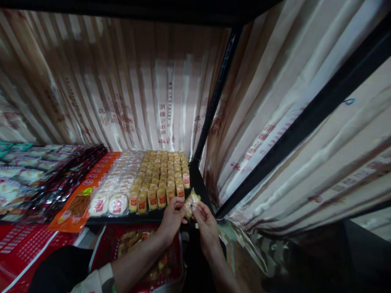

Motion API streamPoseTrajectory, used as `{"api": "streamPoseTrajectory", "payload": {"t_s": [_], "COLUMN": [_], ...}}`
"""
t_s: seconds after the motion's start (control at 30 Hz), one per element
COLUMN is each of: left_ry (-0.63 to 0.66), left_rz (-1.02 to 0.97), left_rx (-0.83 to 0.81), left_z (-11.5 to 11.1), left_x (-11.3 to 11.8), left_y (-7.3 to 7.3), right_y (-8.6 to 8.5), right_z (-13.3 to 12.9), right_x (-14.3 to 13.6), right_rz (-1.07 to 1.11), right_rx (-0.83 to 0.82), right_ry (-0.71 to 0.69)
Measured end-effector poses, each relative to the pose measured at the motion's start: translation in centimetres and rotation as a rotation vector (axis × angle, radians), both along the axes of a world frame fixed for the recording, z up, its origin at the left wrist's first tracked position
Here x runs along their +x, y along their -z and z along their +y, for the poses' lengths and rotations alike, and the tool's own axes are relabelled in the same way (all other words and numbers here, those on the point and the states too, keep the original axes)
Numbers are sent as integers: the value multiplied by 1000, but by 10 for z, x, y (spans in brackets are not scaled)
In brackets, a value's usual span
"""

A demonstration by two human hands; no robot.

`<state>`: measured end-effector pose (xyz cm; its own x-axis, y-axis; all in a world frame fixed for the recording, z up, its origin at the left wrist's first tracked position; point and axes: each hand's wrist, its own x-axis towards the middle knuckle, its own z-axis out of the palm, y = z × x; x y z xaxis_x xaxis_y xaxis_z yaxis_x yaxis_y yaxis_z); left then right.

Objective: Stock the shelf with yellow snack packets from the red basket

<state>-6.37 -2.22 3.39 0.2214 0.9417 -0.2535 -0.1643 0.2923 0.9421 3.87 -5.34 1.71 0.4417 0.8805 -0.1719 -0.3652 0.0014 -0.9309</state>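
Observation:
Between my two hands is a small wrapped snack pack (192, 202) in clear, yellowish film. My left hand (173, 217) pinches its left side, and my right hand (206, 221) grips its right side with thumb and fingers. The pack is held just off the front right corner of a dark shelf (200, 187). Beside it on the shelf stand rows of similar yellow packs (161, 179) with red labels, upright and close together. Below my left forearm, a red basket (102, 248) holds more wrapped packs, partly hidden by the arm.
Left of the yellow packs lie round white packs (117, 203), an orange snack bag (77, 207) and dark shiny packets (58, 189). Another red basket (18, 248) is at lower left. Black frame posts (218, 93) and printed curtains (137, 89) enclose the back and right.

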Motion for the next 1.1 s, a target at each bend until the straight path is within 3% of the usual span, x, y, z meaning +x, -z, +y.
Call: {"api": "streamPoseTrajectory", "payload": {"t_s": [0.17,0.43,0.57,0.67,0.8,0.9,1.1], "left_ry": [31,46,32,11,-50,-50,114], "left_rz": [-89,-453,-412,-282,-41,78,47], "left_rx": [-11,-526,-618,-548,-270,-120,-5], "left_z": [4,22,27,26,23,22,27], "left_x": [18,28,33,33,33,37,43], "left_y": [-7,-10,-4,2,14,17,6], "right_y": [0,3,4,12,29,42,62], "right_z": [7,19,25,37,63,83,114], "right_x": [12,30,30,35,48,51,44], "right_rz": [-50,-38,61,3,-226,-371,-460], "right_rx": [25,46,14,10,43,47,25], "right_ry": [53,46,-94,34,190,146,51]}}
